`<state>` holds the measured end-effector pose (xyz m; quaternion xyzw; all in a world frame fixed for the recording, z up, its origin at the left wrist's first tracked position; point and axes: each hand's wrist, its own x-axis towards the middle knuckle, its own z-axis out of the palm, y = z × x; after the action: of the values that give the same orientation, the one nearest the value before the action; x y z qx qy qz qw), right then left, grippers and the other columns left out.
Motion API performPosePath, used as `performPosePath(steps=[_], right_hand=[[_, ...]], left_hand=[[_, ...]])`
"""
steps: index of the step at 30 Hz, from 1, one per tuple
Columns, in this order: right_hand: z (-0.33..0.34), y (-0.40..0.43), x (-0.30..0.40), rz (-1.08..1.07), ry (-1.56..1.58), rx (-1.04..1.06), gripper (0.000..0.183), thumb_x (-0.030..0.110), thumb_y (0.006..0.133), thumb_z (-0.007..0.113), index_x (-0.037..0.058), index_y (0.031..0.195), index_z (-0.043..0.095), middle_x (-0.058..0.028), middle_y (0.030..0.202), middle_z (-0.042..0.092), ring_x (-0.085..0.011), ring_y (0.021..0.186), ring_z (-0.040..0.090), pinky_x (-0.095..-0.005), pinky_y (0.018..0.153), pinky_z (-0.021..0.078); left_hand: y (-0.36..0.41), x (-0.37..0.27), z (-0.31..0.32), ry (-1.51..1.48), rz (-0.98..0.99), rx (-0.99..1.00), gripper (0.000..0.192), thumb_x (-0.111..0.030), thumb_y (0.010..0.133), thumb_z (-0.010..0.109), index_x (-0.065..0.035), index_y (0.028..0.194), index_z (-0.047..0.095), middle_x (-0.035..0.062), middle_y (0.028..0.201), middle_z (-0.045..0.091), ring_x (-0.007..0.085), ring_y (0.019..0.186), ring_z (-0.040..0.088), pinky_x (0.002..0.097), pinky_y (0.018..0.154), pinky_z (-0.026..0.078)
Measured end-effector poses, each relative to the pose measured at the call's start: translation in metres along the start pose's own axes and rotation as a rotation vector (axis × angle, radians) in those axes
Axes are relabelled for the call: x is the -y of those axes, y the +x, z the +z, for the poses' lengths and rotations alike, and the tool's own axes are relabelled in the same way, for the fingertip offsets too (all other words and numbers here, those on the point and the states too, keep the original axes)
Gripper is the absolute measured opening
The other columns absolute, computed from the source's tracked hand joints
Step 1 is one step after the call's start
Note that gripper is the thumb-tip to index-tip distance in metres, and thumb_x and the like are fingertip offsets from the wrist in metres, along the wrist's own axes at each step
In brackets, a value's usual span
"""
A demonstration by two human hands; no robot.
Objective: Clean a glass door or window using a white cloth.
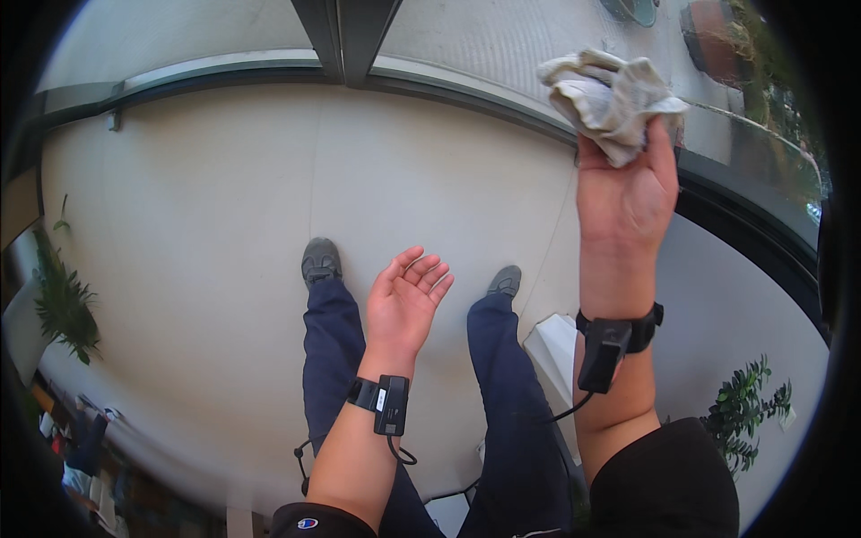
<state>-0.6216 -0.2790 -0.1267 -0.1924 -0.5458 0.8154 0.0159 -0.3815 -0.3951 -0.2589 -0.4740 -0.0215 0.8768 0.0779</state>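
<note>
My right hand [625, 181], raised at the upper right, grips a crumpled off-white cloth [615, 101]. The cloth overlaps a large glass pane [484, 60] in a dark frame; whether it touches the glass I cannot tell. Cloth and palm hide most of my right fingers. Palm up and holding nothing, my left hand [405, 296] hangs above the floor between my legs, its fingers loosely curled. Each forearm wears a strapped black device with a cable: one on the left wrist [391, 405], another on the right forearm [605, 353].
A dark door frame post [342, 40] rises at the top. Beyond the glass stands a reddish plant pot [716, 40]. A leafy plant [743, 410] is at the lower right, another plant [67, 302] at the left. A white angular object [555, 356] sits by my right leg. A person [87, 437] is far left.
</note>
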Motion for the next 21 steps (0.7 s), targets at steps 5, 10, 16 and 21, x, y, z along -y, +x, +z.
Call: performPosePath(steps=[5,10,16,21], right_hand=[[0.021,0.004,-0.016,-0.116,-0.160,0.024,0.035,0.016,0.105,0.061,0.0047,0.136,0.052,-0.0114,0.134,0.061,-0.0284,0.122,0.063,-0.0517,0.099,0.0568],[0.055,0.026,-0.120,0.173,-0.093,-0.061,0.040,0.010,0.100,0.068,0.0099,0.136,0.049,-0.0066,0.131,0.061,-0.0271,0.118,0.062,-0.0568,0.099,0.0532],[0.070,0.042,-0.197,0.057,-0.474,-0.085,0.075,0.013,0.090,0.080,0.0079,0.136,0.022,-0.0139,0.138,0.049,-0.0246,0.128,0.050,-0.0409,0.109,0.0423],[0.037,0.059,-0.222,0.264,-0.297,0.073,0.077,0.016,0.092,0.076,0.0066,0.146,0.022,-0.0165,0.141,0.055,-0.0317,0.128,0.057,-0.0476,0.104,0.0477]], left_hand=[[0.002,-0.004,0.004,0.024,-0.028,0.057,0.036,-0.030,0.106,0.048,-0.0019,0.126,0.059,0.0162,0.118,0.067,0.0333,0.114,0.064,0.0513,0.107,0.050],[0.001,0.002,-0.005,0.045,-0.004,0.014,0.036,-0.029,0.105,0.049,-0.0021,0.126,0.060,0.0169,0.116,0.068,0.0322,0.113,0.064,0.0494,0.104,0.051],[-0.004,-0.009,-0.010,0.016,0.007,0.027,0.035,-0.029,0.106,0.048,-0.0022,0.125,0.060,0.0157,0.114,0.069,0.0306,0.107,0.066,0.0459,0.099,0.052],[-0.003,-0.004,-0.013,0.096,0.001,0.025,0.038,-0.031,0.105,0.047,-0.0030,0.127,0.059,0.0145,0.116,0.068,0.0295,0.108,0.065,0.0454,0.098,0.052]])
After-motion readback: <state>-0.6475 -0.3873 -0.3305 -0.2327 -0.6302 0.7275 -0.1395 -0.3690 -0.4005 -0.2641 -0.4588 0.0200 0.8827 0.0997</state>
